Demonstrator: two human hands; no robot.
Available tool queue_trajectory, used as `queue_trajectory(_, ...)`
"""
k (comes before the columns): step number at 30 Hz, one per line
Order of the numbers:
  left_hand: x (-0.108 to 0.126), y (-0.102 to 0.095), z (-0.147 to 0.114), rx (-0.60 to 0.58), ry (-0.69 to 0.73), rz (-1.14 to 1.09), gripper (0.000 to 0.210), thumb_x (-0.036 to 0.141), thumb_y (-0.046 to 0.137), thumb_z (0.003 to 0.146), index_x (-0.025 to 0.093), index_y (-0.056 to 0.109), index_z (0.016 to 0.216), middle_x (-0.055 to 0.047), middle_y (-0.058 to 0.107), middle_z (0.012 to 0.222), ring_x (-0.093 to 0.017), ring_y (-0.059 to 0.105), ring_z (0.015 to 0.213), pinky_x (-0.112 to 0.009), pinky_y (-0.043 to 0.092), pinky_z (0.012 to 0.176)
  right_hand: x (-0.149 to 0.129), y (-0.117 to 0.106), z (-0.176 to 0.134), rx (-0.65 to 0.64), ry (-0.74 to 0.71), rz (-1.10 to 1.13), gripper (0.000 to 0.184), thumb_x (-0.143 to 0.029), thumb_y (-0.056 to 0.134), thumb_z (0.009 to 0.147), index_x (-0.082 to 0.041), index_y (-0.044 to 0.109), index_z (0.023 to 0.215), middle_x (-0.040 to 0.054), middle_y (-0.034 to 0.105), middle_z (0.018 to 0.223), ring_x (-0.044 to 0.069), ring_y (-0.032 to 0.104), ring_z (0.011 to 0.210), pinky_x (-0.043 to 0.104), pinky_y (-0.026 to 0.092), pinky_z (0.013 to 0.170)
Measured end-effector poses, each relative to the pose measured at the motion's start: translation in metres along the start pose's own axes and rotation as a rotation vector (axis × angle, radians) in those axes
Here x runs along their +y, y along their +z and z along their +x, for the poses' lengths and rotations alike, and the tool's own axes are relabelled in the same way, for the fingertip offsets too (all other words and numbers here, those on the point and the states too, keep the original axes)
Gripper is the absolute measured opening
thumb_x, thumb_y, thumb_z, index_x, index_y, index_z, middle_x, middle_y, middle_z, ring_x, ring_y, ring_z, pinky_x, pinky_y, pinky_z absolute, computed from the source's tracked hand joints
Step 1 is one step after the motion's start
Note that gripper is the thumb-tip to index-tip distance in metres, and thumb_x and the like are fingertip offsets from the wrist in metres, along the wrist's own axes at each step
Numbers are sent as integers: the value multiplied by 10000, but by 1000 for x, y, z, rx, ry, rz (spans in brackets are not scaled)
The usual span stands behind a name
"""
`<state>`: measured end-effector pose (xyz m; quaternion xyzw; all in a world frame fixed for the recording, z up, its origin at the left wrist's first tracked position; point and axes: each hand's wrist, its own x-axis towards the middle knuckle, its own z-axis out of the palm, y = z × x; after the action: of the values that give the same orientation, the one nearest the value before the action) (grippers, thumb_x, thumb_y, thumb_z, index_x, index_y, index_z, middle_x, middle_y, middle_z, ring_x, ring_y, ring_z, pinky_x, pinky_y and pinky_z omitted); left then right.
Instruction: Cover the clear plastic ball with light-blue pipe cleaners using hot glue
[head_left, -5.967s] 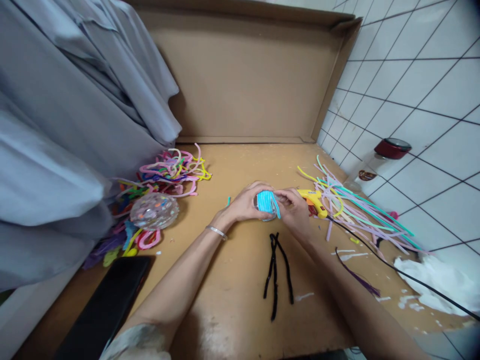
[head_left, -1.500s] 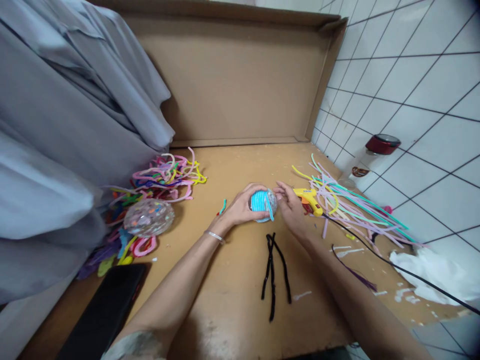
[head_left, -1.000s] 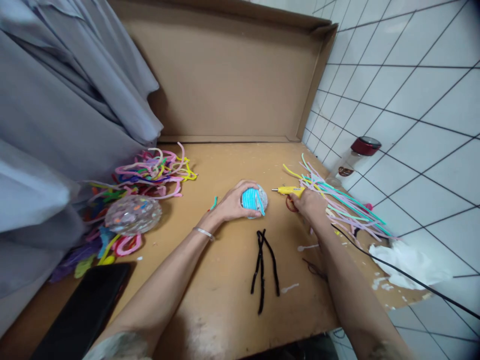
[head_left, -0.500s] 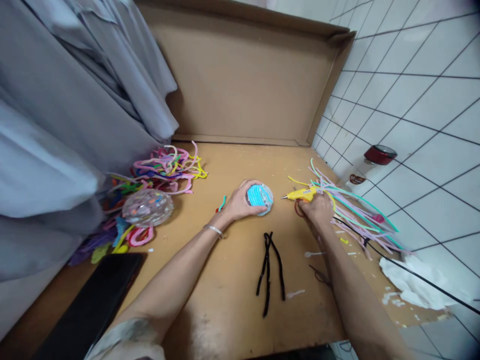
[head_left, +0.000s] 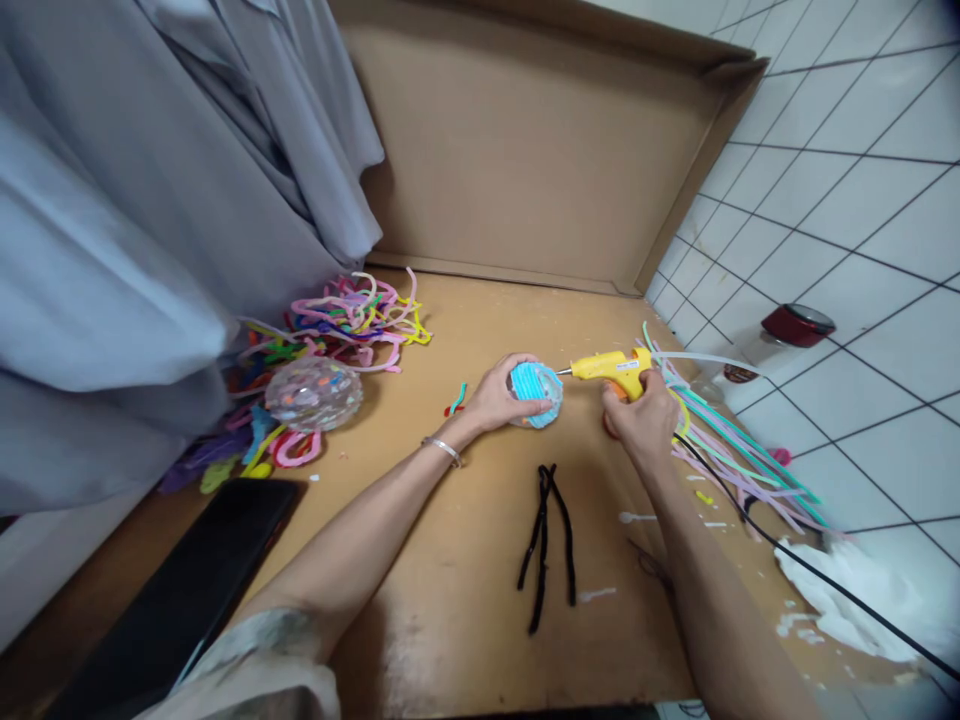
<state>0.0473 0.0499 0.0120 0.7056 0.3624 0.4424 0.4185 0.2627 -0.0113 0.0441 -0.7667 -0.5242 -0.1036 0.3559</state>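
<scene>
My left hand is wrapped round a small clear round piece partly covered with turquoise pipe cleaner, near the middle of the table. In my right hand is a yellow hot glue gun, with a glue stick showing at its back and a black cord trailing from it. Its metal nozzle points left, at the right rim of the round piece; whether they touch I cannot tell. Several black pipe cleaners lie on the table below the hands. A short turquoise and red bit rests beside my left wrist.
A tangle of coloured pipe cleaners and a clear dotted round object are at left, above a black phone. Pastel pipe cleaners, a red-lidded jar and white tissue line the right. Cardboard stands behind.
My right hand has lifted the glue gun from the table and brought its nozzle to the rim of the round piece. My left hand still holds that piece. The view has shifted slightly.
</scene>
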Motion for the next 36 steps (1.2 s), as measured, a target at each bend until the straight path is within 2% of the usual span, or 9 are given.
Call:
queue_trajectory(6,6,2,-1,-16,-8,-3,663,338,853,632,175,591,1219,-88,657,1182,-246,627,1096,-380,521,952,-5,0,-3,-21,-3,39,448,-517,526,731,-163,603,995,87,645,792,262,576,727,383,457,723)
queue_trajectory(15,4,3,1,-24,11,8,673,337,861,625,178,600,1223,-98,642,1240,-250,621,1130,-385,503,991,-2,10,-6,-22,-71,151,354,-508,545,731,-195,566,896,42,595,753,215,522,679,351,446,698)
queue_trajectory(25,4,1,2,-45,39,40,694,349,863,621,181,591,1238,-95,645,1244,-261,622,1147,-390,495,1009,-7,11,-8,-45,-36,197,314,-516,553,726,-220,515,824,36,582,746,200,495,672,342,437,698)
queue_trajectory(36,3,1,1,-52,34,24,682,346,860,622,185,595,1229,-88,650,1236,-252,627,1123,-374,506,982,-10,6,-7,-78,-32,154,251,-476,557,700,-247,455,724,-25,463,620,169,404,585,318,346,615)
